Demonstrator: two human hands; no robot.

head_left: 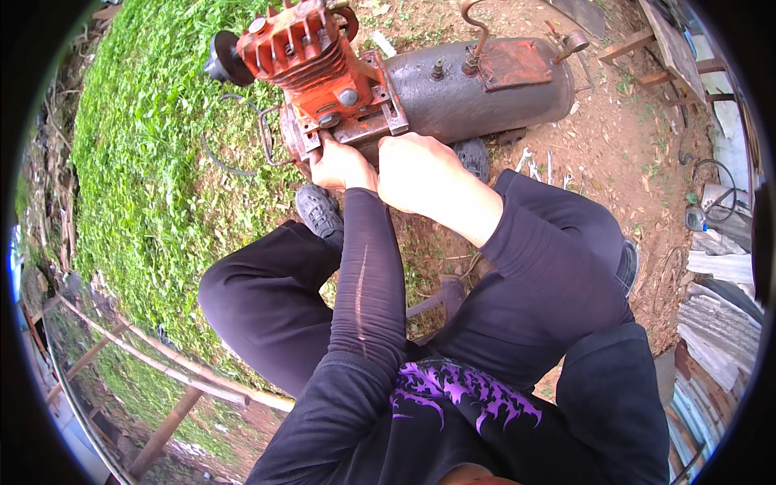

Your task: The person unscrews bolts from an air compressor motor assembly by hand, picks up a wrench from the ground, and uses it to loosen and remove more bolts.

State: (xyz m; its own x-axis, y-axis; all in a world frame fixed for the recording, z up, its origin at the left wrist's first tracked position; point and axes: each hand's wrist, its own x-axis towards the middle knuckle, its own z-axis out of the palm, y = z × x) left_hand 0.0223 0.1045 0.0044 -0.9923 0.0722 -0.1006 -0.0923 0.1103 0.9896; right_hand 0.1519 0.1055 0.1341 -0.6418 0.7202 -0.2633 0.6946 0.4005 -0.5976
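Observation:
An orange compressor pump (311, 61) with cooling fins and a dark pulley sits on a steel mounting bracket (395, 113) atop a long dark, grimy tank (453, 97). My left hand (338, 164) is at the near edge of the bracket, fingers curled and reaching up against it below the pump; what they grip is hidden. My right hand (412, 170) is closed in a fist just right of my left, in front of the tank; whatever it holds, if anything, is hidden by the fingers.
Several wrenches (533, 166) lie on dirt right of my bent knee. Green grass (153, 162) spreads on the left, with a bamboo railing (194, 372) at lower left. Corrugated sheets (715, 315), a looped dark hose and a wooden bench (671, 56) stand along the right.

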